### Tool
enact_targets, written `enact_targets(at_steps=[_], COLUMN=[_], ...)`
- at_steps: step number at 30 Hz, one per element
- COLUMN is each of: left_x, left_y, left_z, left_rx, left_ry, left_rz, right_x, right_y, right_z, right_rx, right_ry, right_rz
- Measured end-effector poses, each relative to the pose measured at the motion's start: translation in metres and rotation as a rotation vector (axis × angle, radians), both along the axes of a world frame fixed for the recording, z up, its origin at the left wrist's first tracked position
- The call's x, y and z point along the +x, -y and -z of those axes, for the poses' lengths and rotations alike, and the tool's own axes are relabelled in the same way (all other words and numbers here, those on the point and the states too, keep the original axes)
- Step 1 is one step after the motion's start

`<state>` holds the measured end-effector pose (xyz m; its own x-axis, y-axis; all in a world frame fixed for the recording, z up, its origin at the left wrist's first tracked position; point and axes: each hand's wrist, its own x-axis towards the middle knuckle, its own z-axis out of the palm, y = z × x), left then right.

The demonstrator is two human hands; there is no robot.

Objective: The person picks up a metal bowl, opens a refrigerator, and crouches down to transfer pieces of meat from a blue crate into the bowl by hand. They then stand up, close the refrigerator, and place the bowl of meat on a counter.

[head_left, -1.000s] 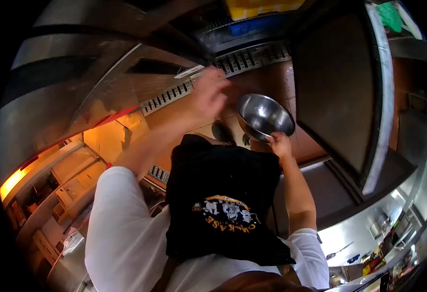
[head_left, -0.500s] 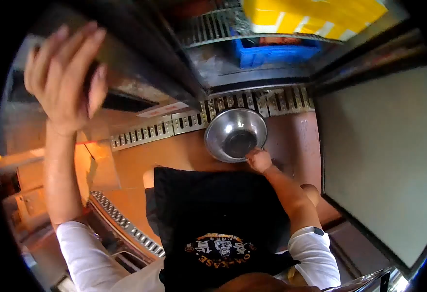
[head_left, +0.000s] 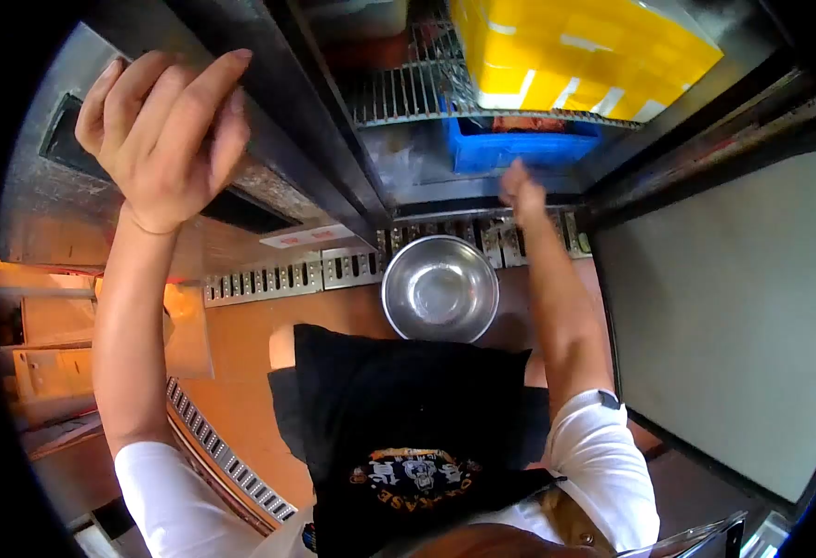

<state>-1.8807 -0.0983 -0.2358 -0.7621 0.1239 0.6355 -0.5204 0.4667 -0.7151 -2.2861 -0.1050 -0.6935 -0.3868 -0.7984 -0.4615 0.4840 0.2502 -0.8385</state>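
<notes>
**A:** Two hands up, neither holding anything now. Right hand (head_left: 522, 192) has let go of the steel bowl (head_left: 440, 288) since half a second ago, when it pinched the near rim. Bowl now sits on the orange tiled floor (head_left: 240, 372), just in front of the floor drain grate (head_left: 287, 276) at the fridge threshold, upright, empty as far as I can see.

**B:** Right hand state?

**A:** Reaching into the open fridge, at the front edge of the blue crate (head_left: 520, 144) on the bottom level. Fingers blurred; can't tell whether they're spread or curled, nor whether they touch the crate yet.

**B:** Left?

**A:** Left hand (head_left: 161, 139) raised against the dark door frame edge (head_left: 268, 139), fingers loosely spread, palm toward it. Looks like bracing, not gripping. Much the same spot as half a second ago.

**B:** What else is in there?

**A:** Yellow crate (head_left: 575, 56) on the wire shelf (head_left: 399, 93), directly above the blue one. Open fridge door (head_left: 734, 316) swung out at the right.

**B:** Read on it?

**A:** My guess: bowl parked below as a catch container, freed right hand going for the blue crate or its contents. Bowl is close under the reach, well placed for that.
</notes>
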Motion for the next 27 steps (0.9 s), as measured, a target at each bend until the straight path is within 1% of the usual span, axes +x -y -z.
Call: enact_targets(at_steps=[1,2,3,4,6,9,10,11,13,14,15,17,18,20,22,24,25,26,27], left_x=[0.003,0.003,0.001,0.000,-0.006,-0.012,-0.017,-0.006,-0.005,-0.002,0.000,0.001,0.005,0.005,0.008,0.008,0.007,0.007,0.007], left_y=[0.000,-0.001,-0.003,-0.003,-0.001,0.003,0.005,-0.006,-0.007,-0.008,-0.003,-0.003,-0.001,0.001,0.003,0.002,0.001,0.003,0.002], left_z=[0.000,0.000,-0.001,-0.003,0.005,0.010,0.016,-0.001,0.000,-0.001,0.001,0.003,0.002,0.004,0.001,0.000,-0.001,-0.002,-0.002], left_rx=[-0.008,-0.007,-0.003,0.021,0.002,-0.015,-0.007,-0.013,0.011,0.008,0.042,-0.005,-0.006,-0.035,-0.026,-0.012,-0.005,0.009,0.011], left_ry=[-0.002,-0.003,-0.007,0.002,-0.001,-0.006,-0.017,-0.042,-0.036,-0.033,-0.009,-0.045,-0.040,-0.054,-0.046,-0.030,-0.022,-0.016,-0.016], left_rz=[-0.026,-0.026,-0.038,-0.012,-0.032,-0.053,-0.037,-0.037,-0.057,-0.085,-0.064,-0.061,-0.063,-0.089,-0.079,-0.072,-0.068,-0.043,-0.052], right_x=[-0.009,-0.012,-0.012,-0.014,-0.016,-0.003,0.004,0.017,0.042,0.049,0.057,0.053,0.044,0.020,-0.017,-0.040,-0.037,-0.029,-0.022], right_y=[0.026,0.041,0.055,0.065,0.077,0.077,0.066,0.035,-0.005,-0.029,-0.046,-0.084,-0.104,-0.136,-0.167,-0.156,-0.141,-0.119,-0.093], right_z=[-0.031,-0.061,-0.079,-0.077,-0.063,-0.054,-0.048,-0.073,-0.091,-0.089,-0.085,-0.072,-0.074,-0.091,-0.121,-0.151,-0.169,-0.192,-0.189], right_rx=[-0.088,-0.033,0.028,0.032,0.082,0.132,0.145,0.115,0.045,-0.023,-0.063,-0.049,-0.042,0.256,0.266,0.126,-0.067,-0.004,-0.118], right_ry=[0.195,0.238,0.276,0.278,0.364,0.367,0.366,0.333,0.279,0.231,0.229,0.101,0.094,-0.048,-0.547,-0.786,-1.166,-1.409,-1.616], right_rz=[0.118,0.188,0.246,0.216,0.373,0.385,0.390,0.405,0.429,0.398,0.426,0.355,0.374,-0.079,-0.632,-0.659,-0.569,-0.618,-0.680])
